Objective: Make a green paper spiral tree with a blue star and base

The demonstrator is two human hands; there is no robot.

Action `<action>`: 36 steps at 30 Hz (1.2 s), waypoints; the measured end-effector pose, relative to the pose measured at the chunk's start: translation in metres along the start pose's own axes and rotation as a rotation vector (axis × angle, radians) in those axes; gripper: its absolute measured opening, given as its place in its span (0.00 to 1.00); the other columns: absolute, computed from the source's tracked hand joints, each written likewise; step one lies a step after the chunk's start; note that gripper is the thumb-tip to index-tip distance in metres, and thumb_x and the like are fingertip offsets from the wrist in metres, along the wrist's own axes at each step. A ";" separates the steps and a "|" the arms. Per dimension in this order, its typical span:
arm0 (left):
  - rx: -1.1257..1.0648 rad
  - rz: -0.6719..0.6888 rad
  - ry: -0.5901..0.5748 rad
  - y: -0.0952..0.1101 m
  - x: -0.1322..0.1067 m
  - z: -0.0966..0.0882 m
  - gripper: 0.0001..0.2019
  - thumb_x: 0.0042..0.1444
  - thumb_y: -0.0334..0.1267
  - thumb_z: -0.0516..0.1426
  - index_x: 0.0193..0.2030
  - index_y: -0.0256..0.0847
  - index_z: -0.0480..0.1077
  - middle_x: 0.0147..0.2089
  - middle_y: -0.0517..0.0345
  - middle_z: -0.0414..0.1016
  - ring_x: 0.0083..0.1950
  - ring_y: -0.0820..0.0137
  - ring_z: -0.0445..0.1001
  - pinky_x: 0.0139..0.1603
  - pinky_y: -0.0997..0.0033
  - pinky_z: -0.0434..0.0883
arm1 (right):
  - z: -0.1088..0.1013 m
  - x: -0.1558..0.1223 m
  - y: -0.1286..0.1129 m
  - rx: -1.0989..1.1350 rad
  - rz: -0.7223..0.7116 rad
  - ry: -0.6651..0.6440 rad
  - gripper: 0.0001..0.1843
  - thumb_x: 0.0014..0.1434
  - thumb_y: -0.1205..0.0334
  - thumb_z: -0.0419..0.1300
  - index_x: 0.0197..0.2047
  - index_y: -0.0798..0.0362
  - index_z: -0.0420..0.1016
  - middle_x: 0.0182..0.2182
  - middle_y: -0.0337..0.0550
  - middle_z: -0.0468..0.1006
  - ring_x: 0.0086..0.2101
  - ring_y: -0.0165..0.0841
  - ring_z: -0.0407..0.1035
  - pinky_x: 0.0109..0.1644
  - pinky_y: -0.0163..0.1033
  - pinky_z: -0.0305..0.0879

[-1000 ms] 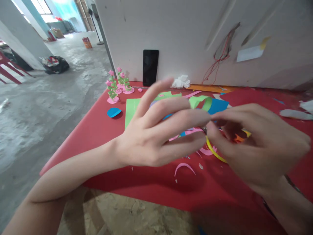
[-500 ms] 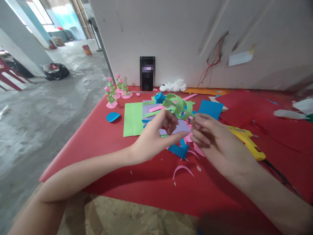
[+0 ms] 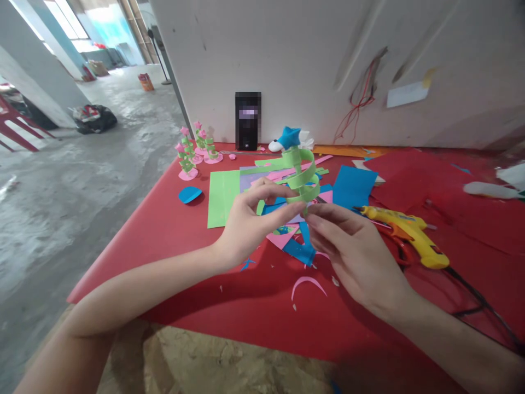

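A green paper spiral tree [image 3: 304, 176] stands nearly upright between my hands, with a blue paper star [image 3: 289, 138] on top. My right hand [image 3: 348, 241] pinches its lower end between thumb and fingers. The thumb and forefinger of my left hand [image 3: 256, 219] close on the lowest coil from the left. Under and behind the hands lie green paper [image 3: 223, 200], a blue paper sheet [image 3: 356, 183] and several loose paper strips and scraps. A blue paper disc [image 3: 190, 195] lies farther left on the red table [image 3: 164, 230].
Several small green spiral trees [image 3: 187, 158] with pink stars stand at the back left edge. A yellow glue gun [image 3: 414, 230] with a black cord lies at right, beside red-handled scissors [image 3: 404, 251]. A dark phone [image 3: 248, 123] leans on the wall. A white bottle [image 3: 488, 190] lies far right.
The spiral tree has turned from lying sideways, star to the left, to nearly upright. My left thumb and forefinger have come onto its lowest coil; my right hand has moved slightly down and left.
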State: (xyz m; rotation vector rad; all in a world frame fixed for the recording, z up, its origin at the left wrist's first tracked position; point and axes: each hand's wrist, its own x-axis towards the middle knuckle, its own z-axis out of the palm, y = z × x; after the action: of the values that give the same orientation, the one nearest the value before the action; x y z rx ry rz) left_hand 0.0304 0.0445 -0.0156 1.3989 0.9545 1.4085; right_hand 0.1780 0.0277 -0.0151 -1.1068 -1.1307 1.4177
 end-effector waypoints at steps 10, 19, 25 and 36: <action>-0.062 -0.091 -0.021 0.004 -0.002 0.001 0.06 0.44 0.39 0.65 0.25 0.42 0.73 0.30 0.62 0.61 0.35 0.77 0.61 0.30 0.78 0.63 | -0.001 -0.003 -0.001 -0.305 -0.323 0.041 0.05 0.52 0.58 0.62 0.29 0.51 0.75 0.28 0.36 0.74 0.27 0.21 0.66 0.29 0.26 0.64; -0.111 -0.113 -0.048 0.003 -0.002 0.000 0.05 0.44 0.36 0.64 0.24 0.41 0.73 0.30 0.63 0.64 0.34 0.78 0.60 0.33 0.78 0.62 | 0.001 -0.005 0.000 -0.348 -0.349 0.025 0.05 0.52 0.61 0.62 0.28 0.52 0.74 0.26 0.37 0.71 0.24 0.22 0.62 0.25 0.29 0.59; -0.095 -0.103 -0.039 0.004 -0.002 0.003 0.05 0.43 0.36 0.64 0.23 0.40 0.72 0.28 0.61 0.65 0.34 0.77 0.61 0.30 0.77 0.61 | 0.000 -0.006 -0.001 -0.381 -0.336 0.035 0.05 0.53 0.60 0.61 0.29 0.51 0.74 0.27 0.38 0.72 0.26 0.24 0.63 0.26 0.30 0.59; -0.103 -0.113 -0.049 0.001 -0.005 0.001 0.05 0.45 0.37 0.64 0.24 0.41 0.73 0.31 0.62 0.64 0.36 0.77 0.61 0.35 0.75 0.61 | -0.001 -0.005 0.003 -0.379 -0.336 0.010 0.06 0.53 0.59 0.61 0.28 0.52 0.73 0.26 0.38 0.70 0.29 0.25 0.65 0.28 0.32 0.59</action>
State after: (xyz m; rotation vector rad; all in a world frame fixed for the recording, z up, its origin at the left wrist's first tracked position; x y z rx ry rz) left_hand 0.0309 0.0394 -0.0156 1.2778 0.9026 1.3147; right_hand 0.1791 0.0226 -0.0183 -1.1134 -1.5392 0.9584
